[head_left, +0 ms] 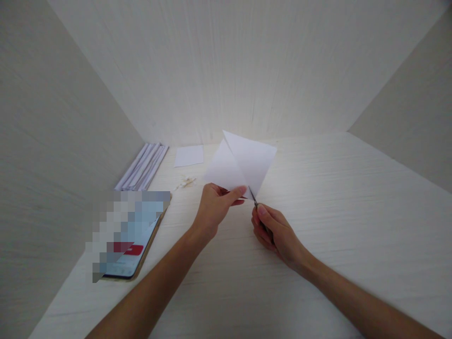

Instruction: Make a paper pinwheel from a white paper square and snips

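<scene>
A folded sheet of white paper (249, 157) is held up in the middle of the view, a fold line running down across it. My left hand (219, 205) pinches its lower edge, thumb on top and fingers beneath. From the right, my right hand (273, 228) is closed around a pair of scissors (253, 197). The dark blades reach the paper's bottom corner, just right of my left thumb. How far the blades are parted is too small to tell, and the scissor handles are mostly hidden by my fingers.
At the left, a phone (141, 235) with a lit, partly pixelated screen lies on the pale table (353, 226). Behind it are several rolled or folded white papers (143, 167). A small white paper square (189, 155) and some thin pale scraps (187, 181) lie nearby. Walls enclose the back and sides.
</scene>
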`<state>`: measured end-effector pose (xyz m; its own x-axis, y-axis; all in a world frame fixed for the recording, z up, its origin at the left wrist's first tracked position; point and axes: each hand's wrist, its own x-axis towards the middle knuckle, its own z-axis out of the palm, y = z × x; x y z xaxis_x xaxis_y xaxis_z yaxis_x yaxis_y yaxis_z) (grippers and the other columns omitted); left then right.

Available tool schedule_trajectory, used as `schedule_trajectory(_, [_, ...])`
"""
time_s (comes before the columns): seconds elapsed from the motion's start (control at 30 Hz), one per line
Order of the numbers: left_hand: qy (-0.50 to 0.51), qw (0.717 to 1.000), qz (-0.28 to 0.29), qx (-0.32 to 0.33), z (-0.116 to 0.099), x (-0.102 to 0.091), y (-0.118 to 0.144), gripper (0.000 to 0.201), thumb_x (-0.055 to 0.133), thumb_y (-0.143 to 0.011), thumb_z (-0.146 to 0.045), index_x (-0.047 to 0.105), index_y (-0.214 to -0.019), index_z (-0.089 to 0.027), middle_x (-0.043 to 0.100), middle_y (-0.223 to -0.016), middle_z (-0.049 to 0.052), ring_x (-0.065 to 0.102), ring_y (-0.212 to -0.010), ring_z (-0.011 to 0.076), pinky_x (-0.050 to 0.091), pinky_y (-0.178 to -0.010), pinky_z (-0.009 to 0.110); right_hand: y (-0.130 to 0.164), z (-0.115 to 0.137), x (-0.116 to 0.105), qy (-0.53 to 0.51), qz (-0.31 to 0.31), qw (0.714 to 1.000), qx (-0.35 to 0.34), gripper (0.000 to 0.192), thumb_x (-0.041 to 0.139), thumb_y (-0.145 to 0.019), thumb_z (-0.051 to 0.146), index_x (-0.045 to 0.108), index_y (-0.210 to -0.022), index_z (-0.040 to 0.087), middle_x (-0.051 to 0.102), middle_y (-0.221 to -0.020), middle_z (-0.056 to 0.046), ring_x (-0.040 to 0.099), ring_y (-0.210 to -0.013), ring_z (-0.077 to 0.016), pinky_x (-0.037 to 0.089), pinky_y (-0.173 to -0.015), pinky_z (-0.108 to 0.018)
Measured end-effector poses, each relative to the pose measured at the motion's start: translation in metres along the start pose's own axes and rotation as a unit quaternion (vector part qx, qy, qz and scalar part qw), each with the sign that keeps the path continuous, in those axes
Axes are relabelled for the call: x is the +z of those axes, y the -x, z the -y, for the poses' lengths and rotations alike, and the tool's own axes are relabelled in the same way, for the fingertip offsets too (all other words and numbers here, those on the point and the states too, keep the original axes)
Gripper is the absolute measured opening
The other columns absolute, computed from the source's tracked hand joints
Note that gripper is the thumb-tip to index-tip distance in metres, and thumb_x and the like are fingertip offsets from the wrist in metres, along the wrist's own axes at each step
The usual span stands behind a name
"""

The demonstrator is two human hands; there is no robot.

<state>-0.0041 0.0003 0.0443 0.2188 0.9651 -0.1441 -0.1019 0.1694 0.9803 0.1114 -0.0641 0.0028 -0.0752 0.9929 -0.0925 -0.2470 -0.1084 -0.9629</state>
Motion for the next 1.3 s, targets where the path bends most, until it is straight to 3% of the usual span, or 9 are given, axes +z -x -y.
schedule_trajectory(0.5, [-0.028, 0.999, 0.035, -0.028, 0.0016, 0.0039, 0.0054, 0.020, 0.069, -0.053, -0.023, 0.067, -0.069, -0.011, 0.067, -0.068, 0.004, 0.059, -0.060, 0.0125, 0.050, -0.056, 0.023, -0.0004, 0.0025, 0.0018, -0.041, -0.010, 0.999, 0.006, 0.040, 0.043, -0.078, 0.049, 0.038, -0.054, 0.017, 0.030, -0.034, 0.010, 0.020, -0.028, -0.0020, 0.013, -0.028, -0.016])
schedule_trajectory(1.3, [-0.025, 0.999, 0.034, -0.019, 0.0040, 0.0043, 0.0045, 0.019, 0.069, -0.054, -0.019, 0.063, -0.071, -0.013, 0.065, -0.067, 0.002, 0.058, -0.058, 0.0115, 0.049, -0.051, 0.021, -0.0007, 0.0030, 0.0023, -0.065, -0.019, 0.998, 0.014, 0.040, 0.047, -0.075, 0.049, 0.037, -0.052, 0.017, 0.029, -0.033, 0.010, 0.019, -0.027, -0.0013, 0.012, -0.027, -0.015])
